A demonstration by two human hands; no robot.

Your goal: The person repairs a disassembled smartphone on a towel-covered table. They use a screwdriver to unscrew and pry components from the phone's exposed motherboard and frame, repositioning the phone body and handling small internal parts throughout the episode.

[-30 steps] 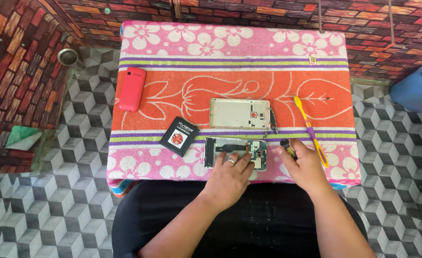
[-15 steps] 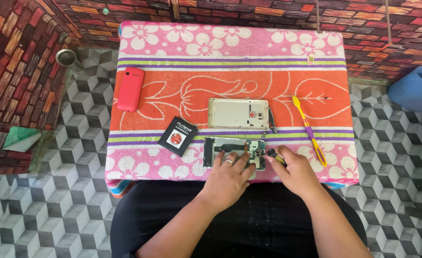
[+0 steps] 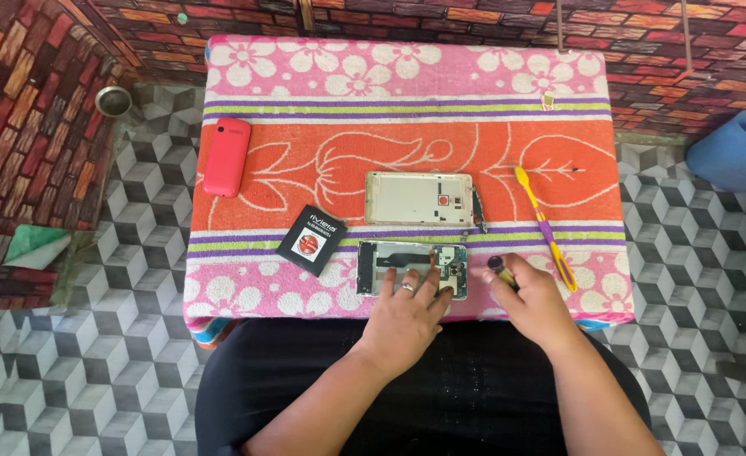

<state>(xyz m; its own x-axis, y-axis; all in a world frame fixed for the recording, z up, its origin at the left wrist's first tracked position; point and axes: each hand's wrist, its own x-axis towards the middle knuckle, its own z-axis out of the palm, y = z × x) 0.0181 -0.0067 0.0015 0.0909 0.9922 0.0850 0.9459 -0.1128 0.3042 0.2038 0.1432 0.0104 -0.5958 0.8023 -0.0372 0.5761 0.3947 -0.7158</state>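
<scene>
Left hand [image 3: 405, 314] lies flat, fingers spread, pinning the opened phone frame [image 3: 411, 268] at the near edge of the surface [image 3: 407, 135]. No change there across the last second.

Right hand [image 3: 532, 297] has moved. A second ago it was out by the yellow-and-purple toothbrush [image 3: 545, 226]; half a second ago it swung in against the frame's right end; now it sits back just right of the frame, fingers closed on a small dark-tipped tool [image 3: 500, 268], likely a screwdriver. Tip is near the frame's right edge but apart from it, so the tool looks lifted off the work.

Read: frame stays clamped, so work on it is ongoing; right hand appears to be between contacts.

Rest unchanged: detached pale back panel [image 3: 419, 198] just above the frame, black battery [image 3: 310, 240] to the frame's left, red phone [image 3: 227, 157] well apart at far left. Small dark part [image 3: 479, 211] beside the panel's right end, too small to identify.
</scene>
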